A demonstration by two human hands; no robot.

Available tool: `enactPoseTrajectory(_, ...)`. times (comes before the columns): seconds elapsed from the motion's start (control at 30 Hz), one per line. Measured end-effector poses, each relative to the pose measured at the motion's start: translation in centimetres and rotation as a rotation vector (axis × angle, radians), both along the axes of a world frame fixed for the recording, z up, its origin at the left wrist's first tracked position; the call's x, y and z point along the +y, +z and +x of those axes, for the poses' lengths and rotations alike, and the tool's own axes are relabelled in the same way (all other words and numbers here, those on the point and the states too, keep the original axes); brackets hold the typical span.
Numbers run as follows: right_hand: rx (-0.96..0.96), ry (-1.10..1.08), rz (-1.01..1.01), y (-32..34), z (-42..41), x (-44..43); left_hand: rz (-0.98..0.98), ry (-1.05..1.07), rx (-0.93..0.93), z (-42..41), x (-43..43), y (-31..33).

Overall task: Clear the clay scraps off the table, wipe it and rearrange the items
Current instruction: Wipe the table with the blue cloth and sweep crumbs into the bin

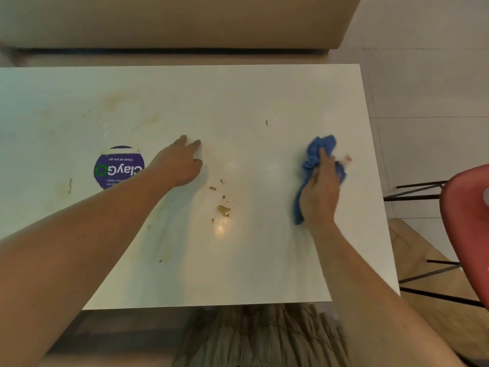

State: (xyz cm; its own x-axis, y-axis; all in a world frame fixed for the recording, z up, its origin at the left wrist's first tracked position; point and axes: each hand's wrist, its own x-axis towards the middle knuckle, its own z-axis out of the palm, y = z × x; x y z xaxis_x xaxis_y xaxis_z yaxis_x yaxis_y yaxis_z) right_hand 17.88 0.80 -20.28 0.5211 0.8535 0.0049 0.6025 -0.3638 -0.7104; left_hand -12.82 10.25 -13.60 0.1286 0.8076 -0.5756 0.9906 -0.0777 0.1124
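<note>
On the table (264, 102), right fingers (323, 158) grip blue cloth (321, 143); left fingers (196, 144) rest spread

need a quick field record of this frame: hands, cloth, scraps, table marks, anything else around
left hand: palm down on or just over the table, fingers straight, holds nothing
right hand: grips a bunched blue cloth near the table's right edge
clay scraps: brown bits between the hands, a few stray ones elsewhere
smears: yellowish, far left part of the table
sticker: round, purple, partly hidden by the left forearm
chair: red, right of the table
task state: scraps not yet cleared
</note>
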Motion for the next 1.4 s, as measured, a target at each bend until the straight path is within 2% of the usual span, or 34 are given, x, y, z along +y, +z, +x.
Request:
enactPoseTrajectory(0.1, -0.279, -0.021, -0.099, -1.1, 2.1, 1.5, -0.047, -0.047, 0.075, 1.0, -0.2, -0.8)
enactPoseTrajectory(0.23, -0.355, 0.027, -0.075, -1.7, 0.4, 6.9, -0.046, -0.073, 0.085, 1.1, 0.1, -1.0)
enactPoseTrajectory(0.33, -0.293, 0.16, -0.124, -1.4, -2.8, 11.6, -0.046, -0.079, 0.099, 1.0, 0.3, -1.2)
enactPoseTrajectory(0.43, -0.277, 0.429, -0.069, -1.8, -6.7, 13.4, -0.046, -0.079, 0.107, 1.0, 0.6, -1.4)
enactPoseTrajectory(0.53, -0.206, 0.654, -0.016, -2.6, -10.1, 11.9, -0.065, -0.075, 0.108, 0.7, 0.8, -1.3)
enactPoseTrajectory(0.63, -0.132, 0.782, 0.06, -2.6, -12.6, 8.5, -0.087, -0.053, 0.105, 0.4, 1.1, -0.9)
enactPoseTrajectory(0.77, 0.209, 0.776, 0.055, -1.0, -11.5, 5.9, -0.093, -0.03, 0.086, 0.3, 1.2, -0.9)
enactPoseTrajectory(0.87, 0.306, 0.578, 0.095, 0.9, -7.9, 5.9, -0.096, -0.055, 0.084, 0.5, 1.1, -0.9)
enactPoseTrajectory(0.93, 0.259, 0.386, 0.177, 1.0, -4.0, 7.1, -0.097, -0.063, 0.084, 0.5, 1.1, -0.8)
enactPoseTrajectory(1.0, 0.095, 0.266, 0.155, 0.1, 0.1, 9.1, -0.092, -0.065, 0.079, 0.5, 1.3, -0.7)
enactPoseTrajectory(1.07, -0.141, 0.266, 0.033, -1.3, 2.2, 10.9, -0.094, -0.057, 0.07, 0.5, 1.4, -0.7)
enactPoseTrajectory(1.13, -0.283, 0.296, -0.026, -2.2, 2.0, 12.3, -0.089, -0.05, 0.071, 0.6, 1.3, -0.8)
enactPoseTrajectory(1.27, -0.295, 0.363, -0.047, -2.2, -1.0, 15.3, -0.097, -0.008, 0.067, 0.9, 1.3, -0.7)
enactPoseTrajectory(1.4, -0.264, 0.589, -0.047, -2.0, -5.1, 15.7, -0.105, 0.021, 0.07, 1.4, 1.2, -0.3)
